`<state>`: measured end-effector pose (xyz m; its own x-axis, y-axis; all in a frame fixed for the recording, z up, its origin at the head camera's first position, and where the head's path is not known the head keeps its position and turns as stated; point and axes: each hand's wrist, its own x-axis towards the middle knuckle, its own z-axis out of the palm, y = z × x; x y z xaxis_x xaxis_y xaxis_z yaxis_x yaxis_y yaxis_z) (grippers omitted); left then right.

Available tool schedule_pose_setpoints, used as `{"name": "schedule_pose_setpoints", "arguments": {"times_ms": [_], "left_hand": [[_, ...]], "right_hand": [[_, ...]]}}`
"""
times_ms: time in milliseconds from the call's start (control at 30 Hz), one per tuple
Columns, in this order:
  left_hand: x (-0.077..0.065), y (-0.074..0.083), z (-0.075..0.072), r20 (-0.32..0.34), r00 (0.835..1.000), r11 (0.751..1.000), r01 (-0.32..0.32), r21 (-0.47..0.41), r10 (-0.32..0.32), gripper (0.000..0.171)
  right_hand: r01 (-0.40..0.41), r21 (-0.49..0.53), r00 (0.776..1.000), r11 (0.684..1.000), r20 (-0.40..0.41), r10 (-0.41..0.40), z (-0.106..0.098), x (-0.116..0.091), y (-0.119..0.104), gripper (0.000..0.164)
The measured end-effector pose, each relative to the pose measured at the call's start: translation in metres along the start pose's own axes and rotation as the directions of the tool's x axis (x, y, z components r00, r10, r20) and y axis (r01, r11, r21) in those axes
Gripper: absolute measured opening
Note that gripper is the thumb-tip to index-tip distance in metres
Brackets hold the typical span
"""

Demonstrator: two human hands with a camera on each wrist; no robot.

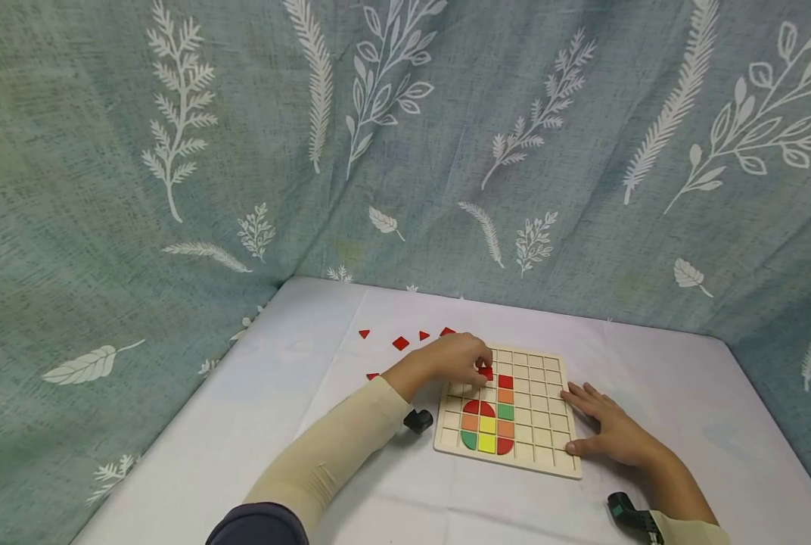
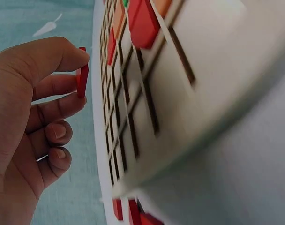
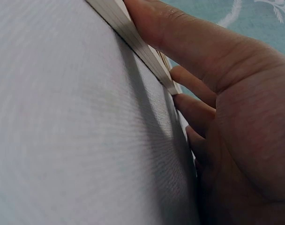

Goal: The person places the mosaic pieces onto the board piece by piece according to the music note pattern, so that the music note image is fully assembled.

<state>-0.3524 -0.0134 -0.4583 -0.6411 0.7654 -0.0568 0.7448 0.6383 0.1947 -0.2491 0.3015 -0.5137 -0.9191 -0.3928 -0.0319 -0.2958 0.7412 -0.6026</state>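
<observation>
A light wooden grid board (image 1: 542, 446) lies on the white cloth, with red, orange, green and yellow tiles set in several of its cells. Above its upper left part, my left hand (image 1: 456, 360) pinches a small red tile (image 2: 82, 75) between thumb and fingertips. In the left wrist view the tile is seen edge-on, apart from the board. A red square tile (image 1: 505, 382) sits in a cell just right of that hand. My right hand (image 1: 610, 433) touches the board's right edge, thumb and fingers extended along it; the right wrist view shows the thumb against the rim.
Loose red pieces lie beyond and left of the board, among them a red square (image 1: 401, 343) and a small red triangle (image 1: 365, 334). A patterned blue-green curtain (image 1: 405, 151) stands behind the table. Dark wrist camera parts (image 1: 418, 421) show beneath the left forearm.
</observation>
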Motion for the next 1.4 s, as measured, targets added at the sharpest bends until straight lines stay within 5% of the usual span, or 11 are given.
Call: {"name": "schedule_pose_setpoints", "arguments": {"times_ms": [500, 1400], "left_hand": [[0.031, 0.025, -0.001, 0.017, 0.998, 0.998, -0.063, 0.027, 0.063, 0.024], [0.051, 0.041, 0.006, 0.095, 0.995, 1.000, 0.006, 0.030, -0.009, 0.024]], "right_hand": [[-0.019, -0.047, 1.000, 0.999, 0.001, 0.019, 0.002, 0.004, 0.003, 0.102], [-0.014, -0.070, 1.000, 0.997, -0.026, 0.012, 0.005, 0.003, 0.001, 0.101]]}}
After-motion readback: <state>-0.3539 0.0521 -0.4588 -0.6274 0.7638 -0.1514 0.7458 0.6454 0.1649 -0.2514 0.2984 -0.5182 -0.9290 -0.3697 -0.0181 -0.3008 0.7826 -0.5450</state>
